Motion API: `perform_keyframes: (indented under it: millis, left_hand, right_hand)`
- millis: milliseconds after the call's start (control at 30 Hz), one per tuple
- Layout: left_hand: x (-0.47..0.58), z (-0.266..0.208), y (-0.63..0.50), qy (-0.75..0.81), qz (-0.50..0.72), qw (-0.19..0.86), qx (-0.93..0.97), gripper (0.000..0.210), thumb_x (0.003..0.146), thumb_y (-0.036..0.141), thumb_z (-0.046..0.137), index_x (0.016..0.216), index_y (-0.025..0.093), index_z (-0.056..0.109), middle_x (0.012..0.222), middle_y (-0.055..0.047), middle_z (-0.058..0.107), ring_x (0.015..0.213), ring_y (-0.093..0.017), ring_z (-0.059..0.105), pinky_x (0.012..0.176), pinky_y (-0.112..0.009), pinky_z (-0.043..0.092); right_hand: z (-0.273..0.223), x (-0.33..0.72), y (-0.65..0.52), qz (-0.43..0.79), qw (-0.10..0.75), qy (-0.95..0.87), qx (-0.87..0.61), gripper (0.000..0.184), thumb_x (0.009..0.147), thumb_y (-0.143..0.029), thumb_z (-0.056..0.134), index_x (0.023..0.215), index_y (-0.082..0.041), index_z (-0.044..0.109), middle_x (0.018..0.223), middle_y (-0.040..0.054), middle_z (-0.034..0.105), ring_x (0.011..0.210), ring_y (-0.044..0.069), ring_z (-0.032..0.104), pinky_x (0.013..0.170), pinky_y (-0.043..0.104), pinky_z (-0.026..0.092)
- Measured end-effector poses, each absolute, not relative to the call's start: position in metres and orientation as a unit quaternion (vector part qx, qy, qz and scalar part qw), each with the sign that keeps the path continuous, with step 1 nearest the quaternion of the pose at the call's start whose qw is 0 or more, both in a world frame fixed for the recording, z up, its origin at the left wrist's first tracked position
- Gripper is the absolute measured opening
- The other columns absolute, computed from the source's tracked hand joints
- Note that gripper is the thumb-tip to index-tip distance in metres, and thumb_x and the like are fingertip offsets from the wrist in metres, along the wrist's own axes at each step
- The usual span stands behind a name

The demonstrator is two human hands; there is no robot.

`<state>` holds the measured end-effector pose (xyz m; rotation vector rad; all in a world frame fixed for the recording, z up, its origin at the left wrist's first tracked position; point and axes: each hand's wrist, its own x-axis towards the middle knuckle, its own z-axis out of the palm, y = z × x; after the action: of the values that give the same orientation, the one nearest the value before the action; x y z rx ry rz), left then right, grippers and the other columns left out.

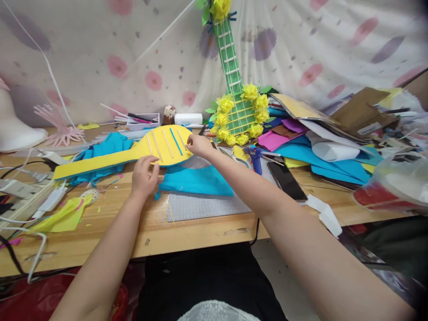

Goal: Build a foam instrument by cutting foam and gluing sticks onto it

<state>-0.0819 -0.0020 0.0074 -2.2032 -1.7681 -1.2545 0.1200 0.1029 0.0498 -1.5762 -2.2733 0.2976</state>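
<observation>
A yellow guitar-shaped cutout (pixel 100 162) with a blue edge lies across the table, its neck pointing left. Several thin sticks cross its rounded body, one of them a blue stick (pixel 176 141). My left hand (pixel 144 176) is at the body's near edge, fingers bent and thumb apart, fingertips touching the yellow surface. At the body's right end, my right hand (pixel 199 146) has its fingertips pinched together beside the rightmost stick (pixel 182 139); what they hold is too small to tell. Blue crepe paper (pixel 197 180) lies just below, over a grey cutting mat (pixel 207 207).
A green paper guitar with yellow flowers (pixel 239 113) leans on the back curtain. Right of my arm are a blue glue gun (pixel 256 158), a phone (pixel 286 180), stacked coloured paper (pixel 321 158) and a clear tub (pixel 394 183). Power strips (pixel 25 200) and cables occupy the left.
</observation>
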Motion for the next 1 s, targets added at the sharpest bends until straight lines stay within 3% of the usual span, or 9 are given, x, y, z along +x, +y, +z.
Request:
perform_keyframes:
  millis: [200, 333, 467, 533, 633, 733, 867, 967, 1000]
  left_hand:
    - [-0.060, 0.003, -0.022, -0.467, -0.306, -0.052, -0.828, 0.031, 0.075, 0.044, 0.054, 0.094, 0.019, 0.058, 0.099, -0.007, 0.058, 0.096, -0.022, 0.052, 0.086, -0.035, 0.039]
    - [-0.055, 0.000, -0.022, -0.433, -0.236, -0.032, -0.869, 0.032, 0.070, 0.048, 0.059, 0.085, 0.020, 0.062, 0.093, -0.007, 0.060, 0.089, -0.022, 0.052, 0.081, -0.037, 0.038]
    - [-0.054, -0.004, -0.022, -0.408, -0.230, -0.006, -0.884, 0.023, 0.076, 0.041, 0.053, 0.077, 0.021, 0.065, 0.088, -0.006, 0.062, 0.086, -0.020, 0.052, 0.080, -0.037, 0.037]
    - [-0.051, -0.006, -0.023, -0.401, -0.246, -0.015, -0.882, 0.021, 0.079, 0.036, 0.050, 0.076, 0.021, 0.065, 0.086, -0.005, 0.063, 0.083, -0.019, 0.052, 0.079, -0.036, 0.038]
    - [-0.047, -0.007, -0.023, -0.408, -0.277, -0.048, -0.869, 0.021, 0.081, 0.032, 0.049, 0.075, 0.021, 0.066, 0.084, -0.004, 0.064, 0.081, -0.017, 0.054, 0.077, -0.034, 0.040]
    - [-0.049, -0.006, -0.019, -0.449, -0.328, -0.072, -0.828, 0.022, 0.081, 0.035, 0.048, 0.075, 0.020, 0.065, 0.085, -0.004, 0.064, 0.083, -0.016, 0.056, 0.079, -0.032, 0.042]
    - [-0.083, -0.001, -0.010, -0.581, -0.465, -0.026, -0.668, 0.030, 0.082, 0.040, 0.044, 0.074, 0.016, 0.060, 0.082, -0.005, 0.061, 0.084, -0.017, 0.057, 0.080, -0.034, 0.045]
    - [-0.129, 0.004, -0.009, -0.701, -0.520, 0.059, -0.485, 0.040, 0.080, 0.050, 0.044, 0.076, 0.013, 0.057, 0.081, -0.007, 0.061, 0.088, -0.023, 0.057, 0.080, -0.043, 0.045]
    - [-0.144, 0.006, -0.011, -0.717, -0.512, 0.077, -0.467, 0.045, 0.083, 0.052, 0.034, 0.079, 0.014, 0.057, 0.085, -0.008, 0.062, 0.093, -0.026, 0.056, 0.079, -0.048, 0.044]
  right_hand:
    - [0.041, 0.085, 0.133, 0.147, 0.139, -0.771, -0.604, 0.030, 0.067, -0.027, 0.061, 0.092, -0.011, 0.059, 0.099, 0.0157, 0.063, 0.097, 0.026, 0.057, 0.081, 0.035, 0.045]
    - [0.048, 0.094, 0.132, 0.280, 0.215, -0.731, -0.583, 0.015, 0.068, -0.028, 0.057, 0.072, -0.013, 0.056, 0.064, 0.0072, 0.060, 0.069, 0.018, 0.059, 0.060, 0.027, 0.047]
    - [0.051, 0.116, 0.104, 0.452, 0.359, -0.646, -0.499, 0.014, 0.074, -0.021, 0.044, 0.060, -0.018, 0.040, 0.044, -0.0049, 0.039, 0.038, 0.006, 0.037, 0.038, 0.017, 0.032]
    - [0.043, 0.127, 0.081, 0.493, 0.401, -0.614, -0.469, 0.011, 0.074, -0.017, 0.042, 0.064, -0.019, 0.037, 0.042, -0.0078, 0.038, 0.033, 0.004, 0.032, 0.035, 0.016, 0.029]
    - [0.018, 0.139, 0.048, 0.487, 0.393, -0.601, -0.497, 0.006, 0.075, -0.018, 0.044, 0.075, -0.020, 0.038, 0.047, -0.0078, 0.050, 0.037, 0.007, 0.046, 0.039, 0.016, 0.038]
    - [-0.011, 0.146, 0.028, 0.481, 0.401, -0.615, -0.479, 0.005, 0.078, -0.021, 0.043, 0.083, -0.020, 0.043, 0.061, -0.0040, 0.060, 0.056, 0.008, 0.059, 0.056, 0.020, 0.048]
    - [-0.032, 0.152, 0.024, 0.460, 0.418, -0.637, -0.456, 0.010, 0.082, -0.027, 0.042, 0.085, -0.019, 0.048, 0.074, -0.0006, 0.063, 0.067, 0.008, 0.062, 0.068, 0.022, 0.050]
    - [-0.034, 0.153, 0.027, 0.472, 0.426, -0.632, -0.444, 0.012, 0.083, -0.030, 0.043, 0.086, -0.019, 0.048, 0.071, -0.0007, 0.063, 0.065, 0.009, 0.062, 0.067, 0.023, 0.050]
    - [-0.033, 0.153, 0.028, 0.478, 0.431, -0.625, -0.441, 0.013, 0.083, -0.031, 0.043, 0.086, -0.019, 0.047, 0.070, -0.0007, 0.062, 0.064, 0.009, 0.062, 0.066, 0.023, 0.051]
